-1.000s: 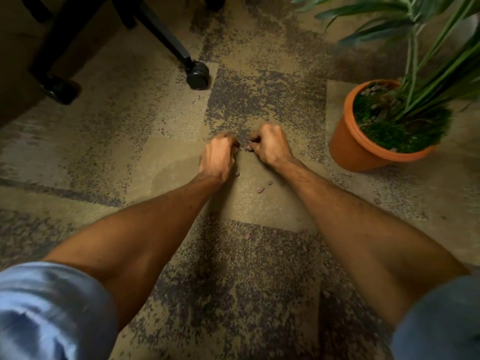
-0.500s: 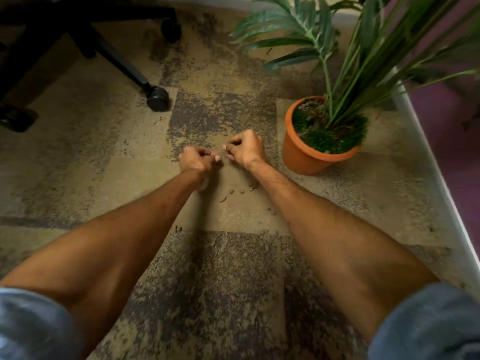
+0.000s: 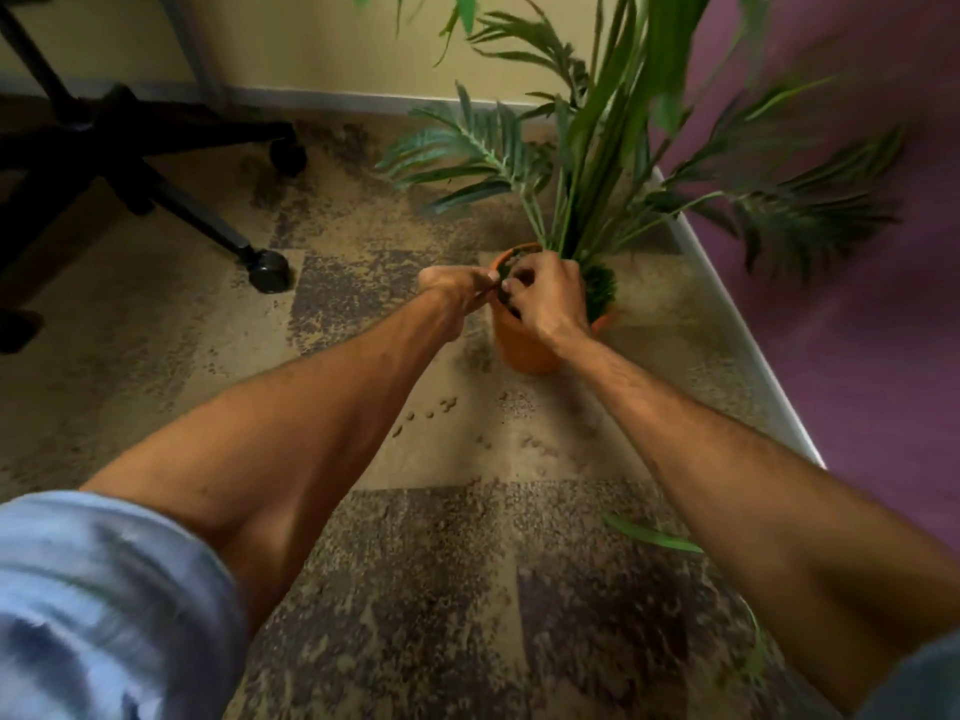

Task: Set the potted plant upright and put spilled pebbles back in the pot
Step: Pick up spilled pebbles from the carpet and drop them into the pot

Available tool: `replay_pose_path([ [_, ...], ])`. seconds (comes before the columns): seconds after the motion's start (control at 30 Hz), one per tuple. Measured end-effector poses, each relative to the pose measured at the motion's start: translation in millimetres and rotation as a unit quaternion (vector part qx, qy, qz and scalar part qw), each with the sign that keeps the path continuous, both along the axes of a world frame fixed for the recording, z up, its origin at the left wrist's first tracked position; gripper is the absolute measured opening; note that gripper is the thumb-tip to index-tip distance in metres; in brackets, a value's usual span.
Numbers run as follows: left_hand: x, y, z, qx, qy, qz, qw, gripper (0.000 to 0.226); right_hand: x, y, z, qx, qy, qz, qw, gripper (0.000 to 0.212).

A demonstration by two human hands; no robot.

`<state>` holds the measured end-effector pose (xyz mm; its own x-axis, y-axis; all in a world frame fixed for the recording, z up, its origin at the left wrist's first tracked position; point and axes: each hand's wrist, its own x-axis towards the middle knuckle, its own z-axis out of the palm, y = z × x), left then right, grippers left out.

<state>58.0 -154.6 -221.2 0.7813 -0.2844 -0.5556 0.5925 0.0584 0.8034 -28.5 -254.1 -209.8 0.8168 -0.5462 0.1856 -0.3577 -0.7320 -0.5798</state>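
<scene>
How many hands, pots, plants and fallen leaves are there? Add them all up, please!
Hands: 2 (left hand, right hand)
Orange pot: 1
Plant: 1
Fallen leaf: 1
Total: 5
Loose pebbles are too blurry to count.

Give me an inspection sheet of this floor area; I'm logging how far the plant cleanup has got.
Surface: patterned carpet, tan and dark patches.
Job's things: orange pot upright, plant standing in it; loose pebbles on the carpet in front of the pot.
Clutter: one fallen leaf on the carpet.
Grips: left hand closed at the pot's rim; right hand over the pot's opening, fingers curled; contents of either not visible.
Cables: nothing seen.
Surroundings: office chair base with casters at left, purple wall at right, baseboard behind.
</scene>
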Motion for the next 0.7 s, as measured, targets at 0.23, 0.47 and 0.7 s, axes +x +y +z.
replay_pose_path([
  [0.23,-9.4,-32.3,-29.9,0.096,0.022,-0.011,0.995,0.037,-12.2,-15.6,1.5,-0.014,0.043,-0.011,0.999,0.016],
  [0.47,3.8,-33.1,-26.6,0.175,-0.06,0.034,0.982,0.029,-8.5,-21.9,1.4,-0.002,0.03,-0.012,0.999,0.032],
  [0.7,3.0,-12.6,-19.1,0.21,-0.148,0.067,0.964,0.029,-18.8,-24.5,4.2,-0.04,0.019,-0.028,0.999,0.019],
])
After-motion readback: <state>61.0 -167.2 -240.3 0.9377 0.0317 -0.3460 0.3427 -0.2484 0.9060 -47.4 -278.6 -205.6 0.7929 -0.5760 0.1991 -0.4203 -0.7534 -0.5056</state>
